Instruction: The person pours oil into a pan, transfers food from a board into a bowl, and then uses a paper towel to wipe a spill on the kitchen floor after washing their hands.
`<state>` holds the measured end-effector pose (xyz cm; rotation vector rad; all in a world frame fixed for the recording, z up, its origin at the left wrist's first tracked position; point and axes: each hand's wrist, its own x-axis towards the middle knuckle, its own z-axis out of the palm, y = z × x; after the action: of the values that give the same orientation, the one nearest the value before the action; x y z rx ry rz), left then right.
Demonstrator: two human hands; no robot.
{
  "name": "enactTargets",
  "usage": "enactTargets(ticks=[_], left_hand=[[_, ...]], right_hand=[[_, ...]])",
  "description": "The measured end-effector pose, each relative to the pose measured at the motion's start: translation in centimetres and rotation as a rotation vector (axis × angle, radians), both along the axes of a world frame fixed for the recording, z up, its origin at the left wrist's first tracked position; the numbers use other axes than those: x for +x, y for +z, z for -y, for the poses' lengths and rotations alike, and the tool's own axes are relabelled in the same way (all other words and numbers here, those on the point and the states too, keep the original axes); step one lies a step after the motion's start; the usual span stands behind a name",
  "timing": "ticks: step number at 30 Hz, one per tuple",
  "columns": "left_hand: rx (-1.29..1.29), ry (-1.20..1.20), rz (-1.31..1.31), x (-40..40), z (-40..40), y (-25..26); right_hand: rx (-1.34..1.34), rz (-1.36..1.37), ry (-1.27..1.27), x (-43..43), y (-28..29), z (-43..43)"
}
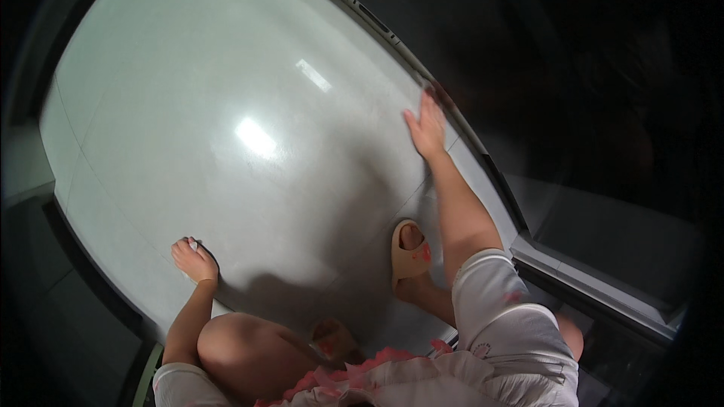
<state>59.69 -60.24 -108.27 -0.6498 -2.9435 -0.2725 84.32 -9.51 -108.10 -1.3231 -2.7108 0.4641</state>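
My left hand (195, 259) is low on the left, near the pale glossy tiled floor (226, 192), its fingers curled around a small white thing (193, 246), perhaps a cloth or tissue, mostly hidden. Farther forward on the right, my right hand (430, 124) is stretched out beside the frame (396, 42) of a dark glass panel. Its thumb is apart from the fingers, whose tips reach the frame's lower edge and are blurred. Whether something lies under those fingertips cannot be told.
A beige slipper (401, 265) is on my foot at right centre; another slipper (334, 339) shows in shadow near my knee. Dark glass (594, 124) rises along the right. A metal door track (594, 288) runs at lower right. A dark border (96, 265) edges the floor at left.
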Motion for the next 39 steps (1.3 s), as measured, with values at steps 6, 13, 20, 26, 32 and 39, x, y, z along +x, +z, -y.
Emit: enactTargets(ticks=[6,13,20,26,32,39], left_hand=[[0.029,-0.013,0.03,0.3,-1.1,0.1],[0.016,0.008,0.013,0.2,-0.4,-0.1],[0.026,0.014,0.059,0.2,-0.8,0.6],[0.08,0.005,0.077,0.1,-0.5,0.3],[0.196,0.027,0.095,0.2,-0.1,-0.7],[0.815,0.169,0.613,-0.9,1.4,0.6]], right_hand=[[0.08,0.027,-0.158,2.6,-0.3,4.9],[-0.224,-0.049,0.732,-1.6,1.9,24.9],[0.04,0.051,-0.062,5.8,-0.9,11.0],[0.07,0.039,-0.039,-6.0,-1.0,7.6],[-0.06,-0.174,0.786,-17.3,-1.5,21.3],[-0.338,-0.189,1.333,-14.7,0.4,29.7]])
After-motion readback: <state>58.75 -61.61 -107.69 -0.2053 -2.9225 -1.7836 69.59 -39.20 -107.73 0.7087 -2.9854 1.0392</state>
